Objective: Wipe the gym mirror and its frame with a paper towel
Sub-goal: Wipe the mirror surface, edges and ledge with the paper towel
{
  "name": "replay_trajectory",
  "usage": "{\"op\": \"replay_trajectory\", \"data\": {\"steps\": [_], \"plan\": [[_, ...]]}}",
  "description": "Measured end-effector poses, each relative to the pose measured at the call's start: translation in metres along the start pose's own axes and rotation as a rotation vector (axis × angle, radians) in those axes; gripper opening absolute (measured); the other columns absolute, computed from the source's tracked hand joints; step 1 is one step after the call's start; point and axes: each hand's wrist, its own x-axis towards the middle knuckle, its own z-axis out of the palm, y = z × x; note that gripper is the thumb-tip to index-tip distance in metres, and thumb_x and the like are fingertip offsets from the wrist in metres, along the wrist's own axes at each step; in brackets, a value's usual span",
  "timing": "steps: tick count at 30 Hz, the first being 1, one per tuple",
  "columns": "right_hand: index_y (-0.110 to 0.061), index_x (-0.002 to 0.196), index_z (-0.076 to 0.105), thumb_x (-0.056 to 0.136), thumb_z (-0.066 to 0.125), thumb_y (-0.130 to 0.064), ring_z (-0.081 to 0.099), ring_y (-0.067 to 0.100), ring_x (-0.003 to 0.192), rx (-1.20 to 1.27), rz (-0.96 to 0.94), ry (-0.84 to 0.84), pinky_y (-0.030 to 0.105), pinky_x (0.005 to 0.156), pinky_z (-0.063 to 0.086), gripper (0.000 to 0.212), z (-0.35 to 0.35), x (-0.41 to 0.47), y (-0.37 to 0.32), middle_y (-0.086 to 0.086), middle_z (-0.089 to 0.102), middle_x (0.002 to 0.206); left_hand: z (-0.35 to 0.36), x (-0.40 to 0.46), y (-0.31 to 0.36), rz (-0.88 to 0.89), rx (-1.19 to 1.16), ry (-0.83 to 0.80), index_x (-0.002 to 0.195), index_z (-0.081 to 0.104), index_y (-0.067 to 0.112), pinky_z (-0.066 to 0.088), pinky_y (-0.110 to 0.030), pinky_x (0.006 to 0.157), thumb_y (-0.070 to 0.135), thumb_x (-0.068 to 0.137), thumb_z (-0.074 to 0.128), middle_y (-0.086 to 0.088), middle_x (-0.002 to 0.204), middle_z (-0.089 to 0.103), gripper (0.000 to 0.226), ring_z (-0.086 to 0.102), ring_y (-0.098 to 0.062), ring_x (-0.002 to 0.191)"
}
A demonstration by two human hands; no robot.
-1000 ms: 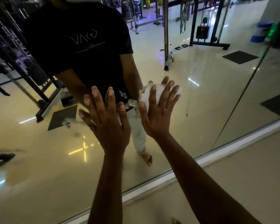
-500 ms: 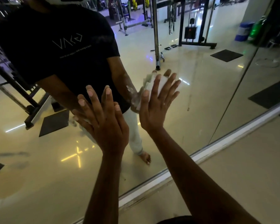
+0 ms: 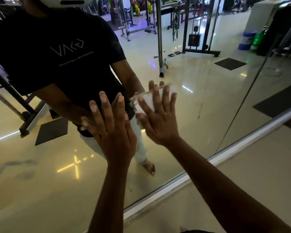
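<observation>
While the right hand [image 3: 158, 118] presses the paper towel [image 3: 148, 102] flat on the mirror [image 3: 200, 98], fingers spread, the frame [image 3: 183, 180] lies toward five o'clock. Left hand [image 3: 114, 130] rests flat beside it.

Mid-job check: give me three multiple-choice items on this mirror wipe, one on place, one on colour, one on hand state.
1. Where is the paper towel?
A. On the floor
B. Under the right hand, against the mirror
C. Under the left hand

2. What colour is the towel?
A. White
B. Blue
C. Yellow

3. How is the left hand?
A. Gripping a bottle
B. Clenched in a fist
C. Flat, fingers straight, on the glass

Answers:
1 B: white paper shows between the right hand's spread fingers.
2 A: the visible paper is white.
3 C: straight fingers lie against the mirror, holding nothing.
</observation>
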Motion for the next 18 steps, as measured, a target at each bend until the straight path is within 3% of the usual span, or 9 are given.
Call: {"op": "replay_trajectory", "data": {"steps": [4, 6, 9, 11, 14, 16, 18], "plan": [[-0.019, 0.172, 0.024, 0.115, 0.038, -0.037, -0.002, 0.056, 0.166, 0.059, 0.357, 0.166, 0.074, 0.132, -0.002, 0.061, -0.004, 0.031, -0.003, 0.03, 0.004, 0.18, 0.001, 0.001, -0.002, -0.007, -0.008, -0.003, 0.17, 0.037, 0.023, 0.017, -0.073, 0.127, 0.03, 0.116, 0.048, -0.013, 0.175, 0.023, 0.056, 0.023, -0.044, 0.159], [-0.02, 0.171, 0.024, 0.115, 0.038, -0.04, -0.009, 0.055, 0.166, 0.066, 0.264, 0.081, 0.071, 0.133, -0.004, 0.061, 0.005, 0.023, -0.026, 0.027, -0.002, 0.18, -0.001, -0.001, -0.003, 0.007, -0.009, -0.016, 0.171, 0.035, 0.023, 0.015, -0.072, 0.127, 0.032, 0.116, 0.045, -0.013, 0.176, 0.02, 0.057, 0.022, -0.044, 0.16], [-0.029, 0.17, 0.027, 0.116, 0.032, -0.051, -0.013, 0.045, 0.167, -0.018, -0.048, -0.084, 0.072, 0.132, -0.002, 0.058, 0.003, -0.008, -0.011, 0.019, 0.006, 0.181, -0.002, -0.001, -0.004, 0.016, -0.012, -0.018, 0.171, 0.035, 0.022, 0.016, -0.073, 0.127, 0.033, 0.116, 0.044, -0.015, 0.176, 0.022, 0.056, 0.023, -0.046, 0.159], [-0.028, 0.17, 0.031, 0.116, 0.035, -0.047, -0.008, 0.045, 0.168, -0.053, 0.001, -0.026, 0.076, 0.131, 0.002, 0.057, -0.005, -0.001, 0.01, 0.019, 0.009, 0.181, -0.002, -0.001, -0.004, 0.005, -0.02, 0.0, 0.171, 0.036, 0.022, 0.02, -0.074, 0.125, 0.03, 0.116, 0.045, -0.016, 0.175, 0.026, 0.055, 0.025, -0.046, 0.159], [-0.021, 0.172, 0.024, 0.115, 0.034, -0.042, -0.006, 0.051, 0.167, 0.029, 0.326, 0.132, 0.071, 0.133, -0.003, 0.061, -0.005, 0.028, -0.006, 0.026, 0.003, 0.181, -0.001, 0.0, -0.005, 0.024, -0.009, 0.015, 0.171, 0.035, 0.023, 0.018, -0.072, 0.127, 0.03, 0.116, 0.046, -0.014, 0.176, 0.023, 0.057, 0.025, -0.045, 0.159], [-0.018, 0.172, 0.027, 0.117, 0.031, -0.044, -0.009, 0.052, 0.167, 0.075, 0.3, 0.097, 0.069, 0.134, -0.005, 0.061, 0.002, 0.026, -0.029, 0.023, -0.002, 0.18, -0.002, 0.0, -0.003, 0.025, -0.01, 0.002, 0.172, 0.032, 0.024, 0.013, -0.07, 0.129, 0.032, 0.117, 0.043, -0.014, 0.176, 0.02, 0.057, 0.023, -0.045, 0.16], [-0.021, 0.171, 0.03, 0.116, 0.035, -0.048, -0.011, 0.049, 0.167, 0.057, 0.117, -0.01, 0.07, 0.133, -0.004, 0.062, 0.01, 0.0, -0.028, 0.02, -0.003, 0.18, -0.002, 0.0, -0.002, 0.026, -0.011, -0.004, 0.173, 0.03, 0.024, 0.011, -0.069, 0.13, 0.035, 0.117, 0.042, -0.014, 0.177, 0.019, 0.058, 0.021, -0.046, 0.16]]}}
